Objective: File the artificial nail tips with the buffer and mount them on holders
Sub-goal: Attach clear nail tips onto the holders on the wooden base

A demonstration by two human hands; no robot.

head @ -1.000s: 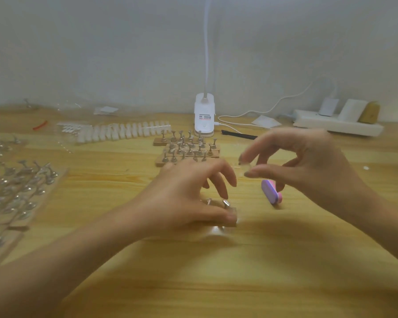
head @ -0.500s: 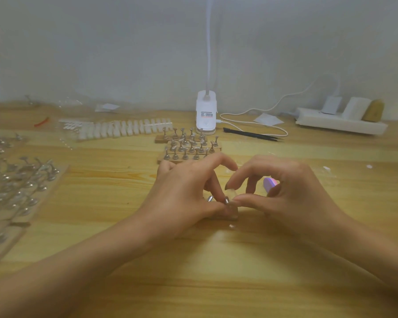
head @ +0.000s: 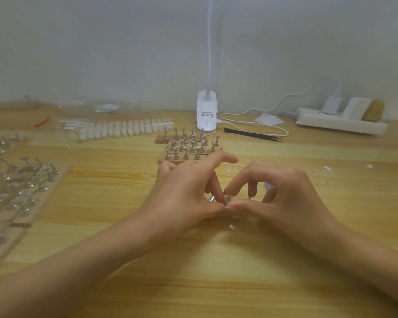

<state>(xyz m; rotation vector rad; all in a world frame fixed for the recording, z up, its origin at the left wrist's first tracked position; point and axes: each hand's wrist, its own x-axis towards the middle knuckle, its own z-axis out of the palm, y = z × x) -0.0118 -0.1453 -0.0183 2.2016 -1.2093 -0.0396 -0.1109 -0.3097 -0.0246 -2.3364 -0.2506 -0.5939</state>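
- The clear, curved nail tip [head: 228, 199] sits right between the two hands. It is pinched between the thumb and forefinger of the right hand [head: 283, 193], low over the surface [head: 216, 271].
- The left hand [head: 186, 193] is curled round a small holder strip [head: 211, 199], thumb along its near edge and fingers arched over the far side.
- One shiny metal peg head shows just beside the nail tip; I can't tell whether the two touch.
- The two thumbs meet tip to tip.
- A sliver of the lilac buffer [head: 268, 185] peeks through the gap behind the right hand's curled fingers.
- Just beyond the hands stand wooden strips of pegs [head: 189, 148], the pegs waisted like hourglasses and glinting.
- More peg racks [head: 21, 180] line the left edge, blurred.
- Further back lie a row of milky white tips [head: 124, 128], a glossy white lamp base [head: 206, 115], slim black tweezers [head: 253, 134] and a white power strip [head: 340, 126].
- The surface is pale yellowish wood with a long grain.
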